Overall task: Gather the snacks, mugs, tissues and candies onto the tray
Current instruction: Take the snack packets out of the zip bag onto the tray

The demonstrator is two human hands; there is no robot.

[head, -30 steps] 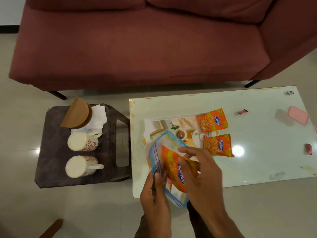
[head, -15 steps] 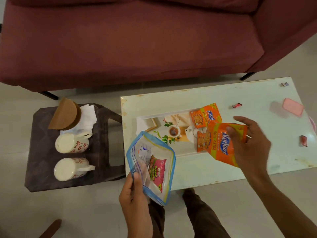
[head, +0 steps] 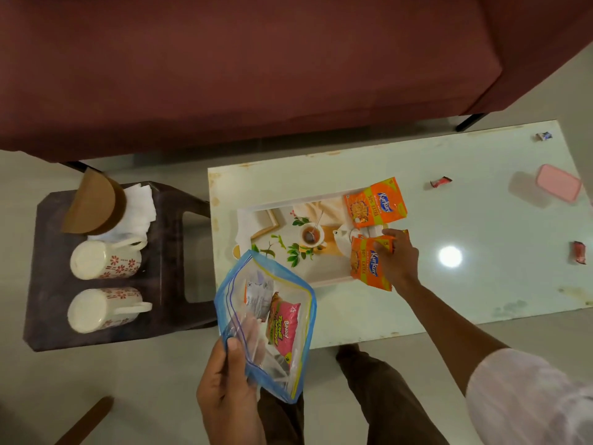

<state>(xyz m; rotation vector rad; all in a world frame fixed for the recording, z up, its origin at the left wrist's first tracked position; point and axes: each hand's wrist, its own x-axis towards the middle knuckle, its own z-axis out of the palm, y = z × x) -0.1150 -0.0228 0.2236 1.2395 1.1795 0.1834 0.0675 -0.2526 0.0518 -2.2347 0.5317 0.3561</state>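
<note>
the right hand (head: 396, 260) was closed on an orange snack packet (head: 369, 264), pressing it down onto the near right corner of the tray (head: 276, 216). the packet appeared to lie on another orange packet beneath, though the fingers hid that edge and it could not be told for sure. a second orange packet (head: 373, 202) already lay on the tray's far right corner, so the snacks were being grouped at one end, probably to leave the printed middle free for taller things.

the left hand (head: 224, 383) pinched a blue-edged zip bag (head: 266, 322) by its lower corner, mouth tilted up and toward the table (head: 465, 284), held off the near table edge so the other hand could reach in. a pink snack packet (head: 282, 326) and a silvery one were still inside.

two mugs (head: 106, 260) lay on their sides on the dark side stool (head: 170, 284), handles toward the table, just beside a tissue holder (head: 93, 207) with tissues (head: 141, 203). wrapped candies (head: 440, 182) were scattered well apart on the table's right half, one (head: 578, 252) near the right edge. a pink lidded box (head: 558, 187) sat at the far right.

the tray's left and centre were bare, and the gap between stool and table was narrow, so the mugs would need lifting over.
</note>
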